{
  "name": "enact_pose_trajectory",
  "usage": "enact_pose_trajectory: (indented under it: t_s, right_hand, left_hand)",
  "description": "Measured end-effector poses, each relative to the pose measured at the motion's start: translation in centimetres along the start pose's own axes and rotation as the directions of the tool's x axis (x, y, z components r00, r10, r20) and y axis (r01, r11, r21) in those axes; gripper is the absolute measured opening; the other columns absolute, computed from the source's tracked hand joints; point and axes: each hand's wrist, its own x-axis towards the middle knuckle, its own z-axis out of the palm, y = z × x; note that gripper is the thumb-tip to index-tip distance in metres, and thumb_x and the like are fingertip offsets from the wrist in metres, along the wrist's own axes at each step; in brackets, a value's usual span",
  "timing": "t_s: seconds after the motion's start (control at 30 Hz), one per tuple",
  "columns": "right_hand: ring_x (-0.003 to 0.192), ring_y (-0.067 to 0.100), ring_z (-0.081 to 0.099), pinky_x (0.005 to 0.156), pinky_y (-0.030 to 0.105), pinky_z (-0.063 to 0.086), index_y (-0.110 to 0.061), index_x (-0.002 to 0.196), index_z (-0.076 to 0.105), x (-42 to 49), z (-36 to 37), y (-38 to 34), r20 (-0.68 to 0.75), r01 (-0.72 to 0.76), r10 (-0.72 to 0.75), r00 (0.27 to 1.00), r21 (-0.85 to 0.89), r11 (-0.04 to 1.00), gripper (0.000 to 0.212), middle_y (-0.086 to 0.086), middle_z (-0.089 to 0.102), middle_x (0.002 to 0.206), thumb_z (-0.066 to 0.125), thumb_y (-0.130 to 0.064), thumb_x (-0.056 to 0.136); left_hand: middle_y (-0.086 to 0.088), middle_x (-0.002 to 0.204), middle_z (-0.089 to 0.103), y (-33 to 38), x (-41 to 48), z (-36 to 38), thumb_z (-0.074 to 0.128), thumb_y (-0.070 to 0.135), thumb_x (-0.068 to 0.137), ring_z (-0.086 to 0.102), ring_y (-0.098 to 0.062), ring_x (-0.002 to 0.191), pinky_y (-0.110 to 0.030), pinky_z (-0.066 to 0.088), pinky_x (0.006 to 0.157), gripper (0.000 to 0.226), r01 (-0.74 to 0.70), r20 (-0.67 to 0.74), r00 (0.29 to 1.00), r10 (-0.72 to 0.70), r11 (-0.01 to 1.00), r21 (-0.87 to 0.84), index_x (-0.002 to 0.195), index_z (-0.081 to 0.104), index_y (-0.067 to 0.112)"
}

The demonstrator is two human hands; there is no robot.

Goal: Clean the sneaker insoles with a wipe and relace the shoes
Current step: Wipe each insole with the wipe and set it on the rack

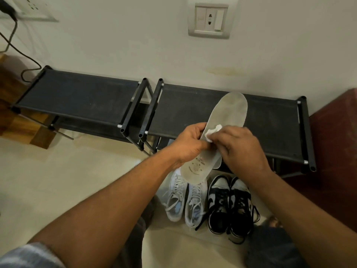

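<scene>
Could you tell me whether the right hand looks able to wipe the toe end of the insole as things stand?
Probably yes. The left hand holds the insole near its middle, the right hand presses the wipe on it there, and nothing covers the toe half beyond.

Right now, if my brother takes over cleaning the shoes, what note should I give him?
Left hand grips the long grey insole near its middle, held up in front of the black shoe rack.
Right hand pinches a small white wipe against it.
White lace-up sneakers and black-and-white sneakers stand side by side on the floor.
Done: wiping of this insole is under way.
Left: finish it, wipe the other insoles, refit them, relace the shoes.
</scene>
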Motion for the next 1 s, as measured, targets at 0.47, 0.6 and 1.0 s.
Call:
enact_pose_trajectory:
  t_s: [0.47,0.6,1.0]
  right_hand:
    - [0.091,0.021,0.07,0.085,0.044,0.059,-0.02,0.11,0.08,0.7,-1.3,3.3,-0.086,-0.268,0.27,0.959,0.039,0.963,0.018,-0.001,0.075,0.103,0.076,-0.018,0.092]
    - [0.087,0.026,0.071,0.078,0.044,0.056,-0.018,0.105,0.081,-0.3,0.2,0.5,0.042,-0.02,0.02,0.999,-0.006,1.0,0.019,0.0,0.075,0.095,0.081,-0.015,0.087]
    - [0.09,0.022,0.07,0.082,0.047,0.057,-0.021,0.11,0.079,0.4,-0.7,2.8,-0.043,-0.243,0.243,0.969,0.02,0.97,0.019,-0.001,0.074,0.101,0.077,-0.019,0.092]
  left_hand:
    - [-0.008,0.118,0.079,0.6,0.2,-0.9,0.075,-0.005,0.092,0.077,-0.029,0.109,-0.052,0.06,0.098,0.049,0.02,-0.081,0.997,-0.018,1.0,0.021,0.135,0.065,0.017]
    - [-0.01,0.117,0.079,0.4,0.1,-0.9,0.079,-0.006,0.088,0.076,-0.032,0.108,-0.05,0.061,0.096,0.053,0.013,-0.115,0.993,-0.013,1.0,-0.003,0.135,0.066,0.015]
    - [-0.007,0.116,0.08,0.7,0.3,-1.3,0.076,-0.005,0.091,0.077,-0.027,0.106,-0.045,0.062,0.094,0.049,0.001,-0.13,0.992,-0.001,1.0,0.001,0.134,0.065,0.017]
